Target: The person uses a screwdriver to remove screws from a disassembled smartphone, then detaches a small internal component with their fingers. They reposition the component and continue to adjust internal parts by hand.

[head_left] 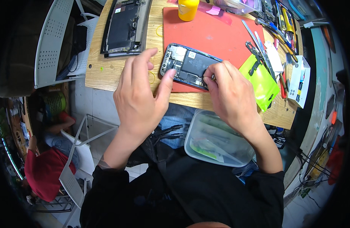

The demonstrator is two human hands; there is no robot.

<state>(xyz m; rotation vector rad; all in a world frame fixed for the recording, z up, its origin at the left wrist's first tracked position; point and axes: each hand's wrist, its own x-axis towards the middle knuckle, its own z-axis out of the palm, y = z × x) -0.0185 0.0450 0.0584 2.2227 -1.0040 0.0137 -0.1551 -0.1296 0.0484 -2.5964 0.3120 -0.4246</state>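
An opened smartphone (pixel 197 64) lies on the red mat (pixel 205 38) near the mat's front edge. Its inside faces up, with a dark battery and small boards showing in a blue frame. My right hand (pixel 230 89) is at the phone's right end, thumb and forefinger pinched together by its lower corner. A small dark bit shows at the fingertips, too small to name. Over the phone's left end, my left hand (pixel 140 91) is open, with its thumb and fingers apart. The thumb tip overlaps the phone in this view; whether it touches I cannot tell.
On the wooden table (pixel 97 64) are another opened device (pixel 123 28), a yellow bottle (pixel 188 10), a bright green pouch (pixel 264 85), a white box (pixel 299 81) and several screwdrivers and tweezers. A clear plastic tub (pixel 220 161) sits below the table edge. A person in red (pixel 45 174) is at left, near white chairs.
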